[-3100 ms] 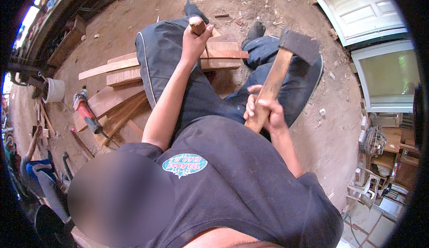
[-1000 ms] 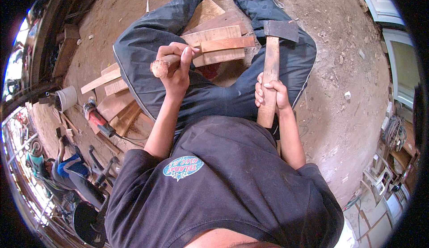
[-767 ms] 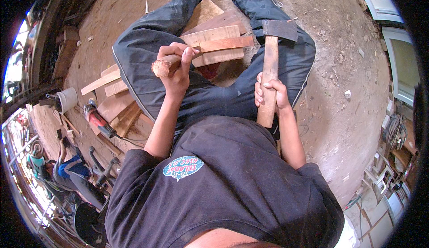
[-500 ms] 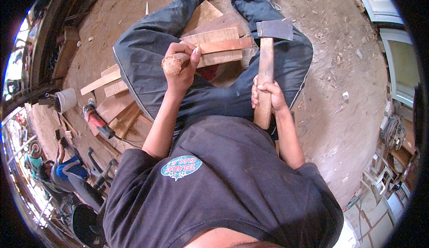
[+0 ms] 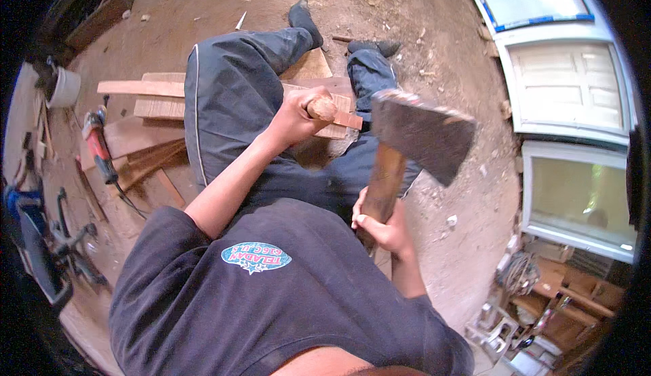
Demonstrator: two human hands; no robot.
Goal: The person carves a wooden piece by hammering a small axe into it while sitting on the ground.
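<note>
My left hand [image 5: 297, 120] is closed around an upright round wooden handle [image 5: 322, 109] with a battered, frayed top. Its lower end is hidden below my fist. Just beneath lies a narrow reddish wood strip [image 5: 349, 120], resting on pale boards [image 5: 337, 132] between my legs. My right hand [image 5: 388, 228] grips an axe [image 5: 424, 135] by its thick wooden handle. The broad dark axe head is raised close to the camera, right of my left hand and apart from it.
At the left lie more boards [image 5: 159, 108], a red angle grinder [image 5: 99, 147] with its cord, and a white bucket [image 5: 66, 88]. Framed panels [image 5: 573, 84] lean at the right above coiled wire [image 5: 521, 273]. Wood chips litter the dirt floor [image 5: 444, 206].
My right hand has lifted the axe, and its head is now nearer the camera and tilted. My left hand still holds the handle. The whole view has shifted and turned.
</note>
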